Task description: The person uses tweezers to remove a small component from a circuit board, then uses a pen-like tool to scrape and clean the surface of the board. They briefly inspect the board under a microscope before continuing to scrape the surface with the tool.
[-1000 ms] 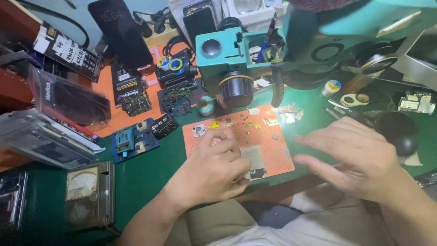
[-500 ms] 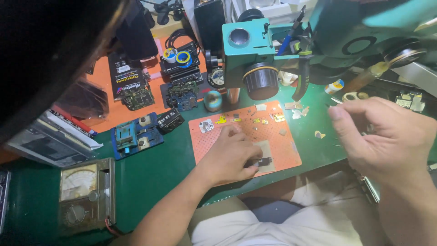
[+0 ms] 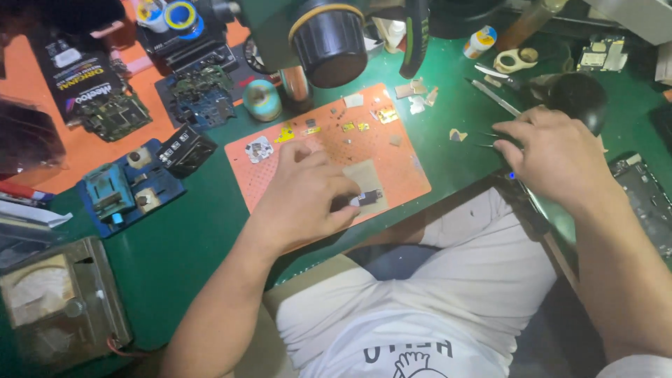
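The left hand [image 3: 302, 199] pinches a small dark part [image 3: 368, 198] on the orange mat [image 3: 406, 168], likely to keep it steady under the microscope [image 3: 329, 42]. The right hand [image 3: 553, 157] closes on tweezers [image 3: 493, 136] (tips pointing left) on the green worktop [image 3: 189, 238].

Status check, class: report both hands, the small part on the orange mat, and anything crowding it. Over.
Left hand pinching small dark part on orange mat. Right hand at tweezers. Microscope lens overhead, loose chips nearby.
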